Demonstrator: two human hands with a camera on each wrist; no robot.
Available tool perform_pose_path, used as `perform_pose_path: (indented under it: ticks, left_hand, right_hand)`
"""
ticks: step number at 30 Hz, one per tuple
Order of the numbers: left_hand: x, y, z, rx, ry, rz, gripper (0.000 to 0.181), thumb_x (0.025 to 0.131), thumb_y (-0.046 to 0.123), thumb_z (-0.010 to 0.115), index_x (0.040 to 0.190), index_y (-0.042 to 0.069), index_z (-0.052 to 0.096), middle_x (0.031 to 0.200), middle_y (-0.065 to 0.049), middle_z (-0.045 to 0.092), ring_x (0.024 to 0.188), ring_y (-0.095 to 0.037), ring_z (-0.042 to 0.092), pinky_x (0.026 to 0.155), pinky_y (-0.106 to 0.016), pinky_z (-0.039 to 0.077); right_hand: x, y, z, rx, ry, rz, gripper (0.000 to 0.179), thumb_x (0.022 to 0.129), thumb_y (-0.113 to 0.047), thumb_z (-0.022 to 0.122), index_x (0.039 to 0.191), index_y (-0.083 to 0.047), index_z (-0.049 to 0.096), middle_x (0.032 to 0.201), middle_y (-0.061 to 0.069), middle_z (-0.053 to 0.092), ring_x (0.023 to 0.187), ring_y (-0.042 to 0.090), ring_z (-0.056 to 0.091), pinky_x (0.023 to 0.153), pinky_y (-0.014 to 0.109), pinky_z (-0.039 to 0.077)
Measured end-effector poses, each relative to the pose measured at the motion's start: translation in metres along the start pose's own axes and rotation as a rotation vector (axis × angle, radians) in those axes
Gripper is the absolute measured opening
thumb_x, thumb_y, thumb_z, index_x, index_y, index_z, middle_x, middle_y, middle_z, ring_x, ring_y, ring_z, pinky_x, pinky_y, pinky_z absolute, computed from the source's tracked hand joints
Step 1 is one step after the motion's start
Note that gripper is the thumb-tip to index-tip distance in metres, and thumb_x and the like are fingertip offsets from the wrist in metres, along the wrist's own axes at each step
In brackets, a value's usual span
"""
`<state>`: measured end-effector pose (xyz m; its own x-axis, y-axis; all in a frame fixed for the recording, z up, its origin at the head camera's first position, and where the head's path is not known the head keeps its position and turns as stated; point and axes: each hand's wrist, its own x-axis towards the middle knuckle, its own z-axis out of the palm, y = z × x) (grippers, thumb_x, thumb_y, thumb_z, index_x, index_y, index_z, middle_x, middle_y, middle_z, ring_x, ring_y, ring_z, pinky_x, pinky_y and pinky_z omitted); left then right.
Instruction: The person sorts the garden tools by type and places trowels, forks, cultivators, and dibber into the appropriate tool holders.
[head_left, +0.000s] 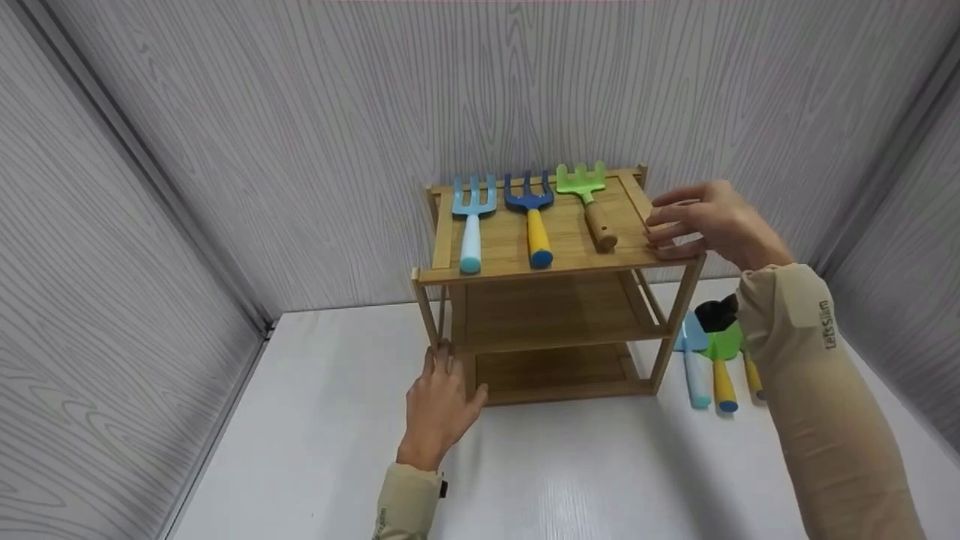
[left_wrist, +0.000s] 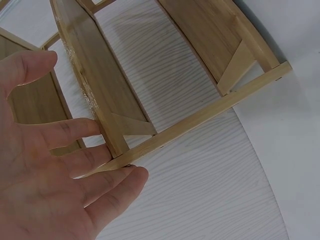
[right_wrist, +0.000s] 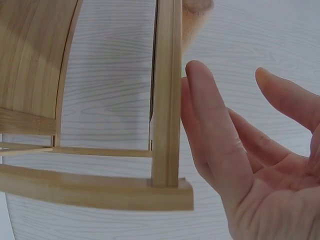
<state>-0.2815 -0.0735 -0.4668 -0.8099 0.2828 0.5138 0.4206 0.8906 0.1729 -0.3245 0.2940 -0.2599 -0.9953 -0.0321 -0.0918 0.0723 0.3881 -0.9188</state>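
Perhaps a bump from the right hand [head_left: 712,221], relaxed and empty at the rack's [head_left: 502,244] right edge, could jolt the green fork [head_left: 595,216] atop it, the left hand [head_left: 441,401] uncurled at the front-left post [head_left: 427,315].

Honey-brown wooden shelf [head_left: 504,241], light blue fork [head_left: 471,225], navy fork [head_left: 529,201] with yellow handle [head_left: 538,234], lime-green fork [head_left: 582,182] with brown handle [head_left: 600,226], beige sleeves [head_left: 832,405], white surface [head_left: 570,465], grey wood-grain-patterned walls [head_left: 337,150]

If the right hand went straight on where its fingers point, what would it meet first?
Probably the brown wooden handle of the green three-pronged hand fork lying on the tan wooden three-tier shelf. How high the right hand sits is unclear; it might pass above.
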Motion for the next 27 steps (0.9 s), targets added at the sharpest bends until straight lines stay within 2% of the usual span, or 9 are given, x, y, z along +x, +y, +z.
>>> perform_pose_path:
  ticks: [5,11,18,22,27]
  left_hand:
    - [-0.002,0.001,-0.001,-0.005,-0.018,-0.013,0.063,0.088,0.031,0.074,0.130,-0.014,0.059,0.135,-0.032,0.055,0.124,-0.049,0.054,0.075,-0.051,0.060]
    - [-0.002,0.002,-0.001,-0.005,-0.033,-0.021,0.062,0.088,0.030,0.074,0.131,-0.013,0.059,0.137,-0.031,0.054,0.125,-0.048,0.054,0.077,-0.050,0.060]
    - [0.000,0.001,-0.002,-0.006,-0.043,-0.032,0.064,0.089,0.033,0.073,0.135,-0.010,0.058,0.140,-0.031,0.053,0.126,-0.048,0.053,0.078,-0.051,0.059]
    - [-0.001,0.000,0.000,0.002,-0.013,-0.015,0.064,0.088,0.032,0.075,0.134,-0.010,0.059,0.137,-0.031,0.054,0.124,-0.048,0.055,0.077,-0.050,0.060]
    - [-0.001,-0.002,0.001,-0.011,0.004,0.009,0.061,0.088,0.030,0.074,0.130,-0.012,0.060,0.136,-0.031,0.055,0.123,-0.049,0.056,0.073,-0.049,0.061]
  right_hand:
    - [-0.006,0.010,-0.008,0.012,-0.015,-0.040,0.057,0.103,-0.022,0.060,0.148,0.007,0.040,0.128,0.019,0.061,0.099,0.014,0.071,0.083,0.034,0.059]
    - [-0.012,0.019,-0.018,0.079,-0.017,-0.060,0.055,0.104,-0.020,0.058,0.147,0.009,0.039,0.113,0.005,0.069,0.097,0.014,0.072,0.084,0.036,0.059]
    - [-0.018,0.027,-0.026,0.121,-0.013,-0.075,0.056,0.104,-0.022,0.059,0.146,0.008,0.039,0.108,-0.001,0.072,0.098,0.014,0.072,0.083,0.036,0.059]
    - [-0.023,0.031,-0.031,0.107,-0.007,-0.087,0.054,0.105,-0.023,0.058,0.146,0.006,0.040,0.106,-0.005,0.072,0.097,0.012,0.072,0.082,0.034,0.059]
    - [-0.028,0.037,-0.037,0.151,0.012,-0.083,0.048,0.104,-0.022,0.060,0.141,0.003,0.044,0.102,-0.003,0.073,0.094,0.014,0.073,0.079,0.034,0.060]
